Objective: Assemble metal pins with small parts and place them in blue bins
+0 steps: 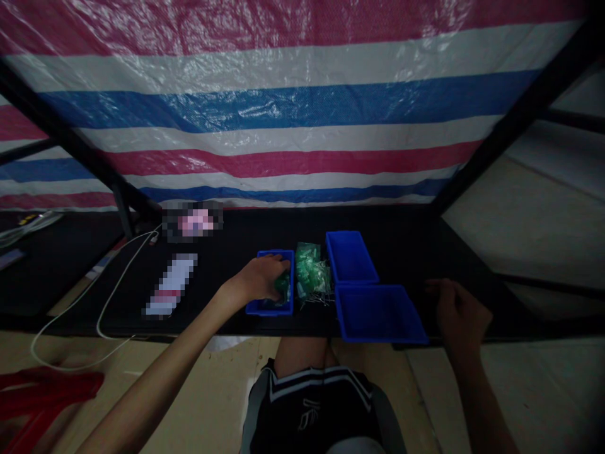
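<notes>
My left hand [261, 277] reaches into a small blue bin [270, 307] on the dark table and its fingers close round a green object [283, 285] inside it. Right beside that bin lies a heap of clear bags with green parts [312, 272]. My right hand [457, 310] rests at the table's front edge, right of a larger blue bin [380, 315]; its fingers are loosely curled and hold nothing visible. A second blue bin [350, 255] stands behind the larger one.
A white cable [116, 287] loops over the table's left part and hangs off the front edge. Two blurred flat items [171, 285] lie left of the bins. A striped tarp [293, 107] hangs behind. Black frame bars [510, 120] slant on both sides. Something red [42, 388] sits at lower left.
</notes>
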Available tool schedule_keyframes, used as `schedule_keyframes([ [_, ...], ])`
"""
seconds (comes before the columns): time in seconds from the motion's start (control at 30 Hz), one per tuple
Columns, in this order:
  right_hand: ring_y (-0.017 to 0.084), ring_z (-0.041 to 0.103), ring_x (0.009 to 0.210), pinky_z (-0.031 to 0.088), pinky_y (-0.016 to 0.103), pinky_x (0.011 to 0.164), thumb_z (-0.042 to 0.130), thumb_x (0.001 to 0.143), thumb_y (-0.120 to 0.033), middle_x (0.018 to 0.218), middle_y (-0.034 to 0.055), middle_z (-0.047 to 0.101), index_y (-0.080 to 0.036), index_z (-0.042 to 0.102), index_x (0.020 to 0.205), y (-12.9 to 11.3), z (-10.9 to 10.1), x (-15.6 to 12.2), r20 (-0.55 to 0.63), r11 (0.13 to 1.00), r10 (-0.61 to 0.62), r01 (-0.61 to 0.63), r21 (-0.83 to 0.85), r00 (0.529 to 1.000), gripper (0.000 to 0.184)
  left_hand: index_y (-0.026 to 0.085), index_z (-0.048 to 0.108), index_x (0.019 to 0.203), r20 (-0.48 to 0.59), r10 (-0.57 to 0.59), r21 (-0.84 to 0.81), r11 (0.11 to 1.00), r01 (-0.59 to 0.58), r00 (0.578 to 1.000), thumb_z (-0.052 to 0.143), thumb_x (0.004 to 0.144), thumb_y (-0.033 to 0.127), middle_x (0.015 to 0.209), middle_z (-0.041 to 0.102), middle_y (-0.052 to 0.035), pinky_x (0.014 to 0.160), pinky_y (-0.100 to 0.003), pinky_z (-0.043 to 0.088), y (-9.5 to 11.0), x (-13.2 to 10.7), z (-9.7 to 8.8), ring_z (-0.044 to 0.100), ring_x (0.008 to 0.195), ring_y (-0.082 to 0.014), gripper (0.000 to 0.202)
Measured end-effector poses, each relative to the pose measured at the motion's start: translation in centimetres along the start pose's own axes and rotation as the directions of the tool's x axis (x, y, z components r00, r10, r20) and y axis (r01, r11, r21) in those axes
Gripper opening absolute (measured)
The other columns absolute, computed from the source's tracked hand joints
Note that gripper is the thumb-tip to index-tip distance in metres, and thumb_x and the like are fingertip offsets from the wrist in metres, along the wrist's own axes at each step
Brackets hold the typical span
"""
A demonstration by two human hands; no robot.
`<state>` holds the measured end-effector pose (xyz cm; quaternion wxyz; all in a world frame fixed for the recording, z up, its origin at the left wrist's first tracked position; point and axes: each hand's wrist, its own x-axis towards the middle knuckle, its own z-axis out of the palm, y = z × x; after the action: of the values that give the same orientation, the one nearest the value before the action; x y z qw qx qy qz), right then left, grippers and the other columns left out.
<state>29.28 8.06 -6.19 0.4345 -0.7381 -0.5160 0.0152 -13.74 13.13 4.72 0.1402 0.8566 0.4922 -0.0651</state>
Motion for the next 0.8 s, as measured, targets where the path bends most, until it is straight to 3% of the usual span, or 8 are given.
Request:
schedule_keyframes([
  [0.23, 0.027, 0.075, 0.081, 0.048, 0.035, 0.075, 0.045, 0.101, -0.047, 0.085, 0.0064, 0.079, -0.020, 0.080, 0.096, -0.3, -0.2, 0.0, -0.010, 1.000, -0.018, 0.018, -0.003, 1.000, 0.045, 0.024, 0.067, 0.110, -0.040, -0.003, 0.001, 1.000, 0.003, 0.999, 0.083, 0.073, 0.022, 0.095, 0.077, -0.0065, 0.077, -0.036, 0.052, 0.4, -1.1, 0.1, 0.074, 0.093, -0.0314, 0.041],
  [0.43, 0.027, 0.073, 0.078, 0.048, 0.036, 0.074, 0.044, 0.101, -0.048, 0.083, 0.0071, 0.078, -0.019, 0.080, 0.096, -0.1, -0.1, 0.0, 0.002, 1.000, -0.004, 0.004, 0.012, 1.000, 0.046, 0.025, 0.059, 0.109, -0.226, 0.037, -0.093, 0.994, -0.059, 0.973, 0.076, 0.085, 0.025, 0.098, 0.072, -0.0027, 0.080, -0.034, 0.049, -0.6, -3.6, -1.5, 0.072, 0.093, -0.0257, 0.029],
  [0.57, 0.027, 0.073, 0.077, 0.048, 0.035, 0.072, 0.044, 0.102, -0.047, 0.083, 0.0073, 0.079, -0.019, 0.079, 0.096, -0.1, -0.1, 0.0, 0.000, 1.000, -0.026, 0.026, 0.007, 1.000, 0.046, 0.026, 0.059, 0.120, -0.367, -0.002, -0.212, 0.974, -0.082, 0.930, 0.077, 0.089, 0.026, 0.109, 0.071, -0.0035, 0.083, -0.033, 0.050, -0.9, -4.0, -3.2, 0.070, 0.096, -0.0229, 0.037],
  [0.7, 0.027, 0.074, 0.079, 0.049, 0.035, 0.073, 0.044, 0.102, -0.046, 0.083, 0.0074, 0.079, -0.019, 0.079, 0.094, -0.3, -0.2, -0.1, -0.010, 0.999, -0.044, 0.044, 0.011, 0.999, 0.046, 0.022, 0.067, 0.106, -0.455, -0.022, -0.274, 0.955, -0.117, 0.890, 0.078, 0.091, 0.031, 0.102, 0.070, -0.0035, 0.077, -0.032, 0.050, 0.1, -3.1, -4.0, 0.069, 0.087, -0.0204, 0.021],
  [0.8, 0.027, 0.074, 0.078, 0.049, 0.036, 0.073, 0.044, 0.102, -0.047, 0.084, 0.0075, 0.079, -0.019, 0.079, 0.094, -0.2, -0.2, -0.1, -0.005, 0.999, -0.041, 0.042, 0.015, 0.999, 0.046, 0.021, 0.070, 0.100, -0.546, -0.056, -0.334, 0.930, -0.155, 0.836, 0.079, 0.090, 0.035, 0.096, 0.070, -0.0025, 0.074, -0.030, 0.049, 1.6, -2.5, -4.3, 0.068, 0.082, -0.0187, 0.020],
])
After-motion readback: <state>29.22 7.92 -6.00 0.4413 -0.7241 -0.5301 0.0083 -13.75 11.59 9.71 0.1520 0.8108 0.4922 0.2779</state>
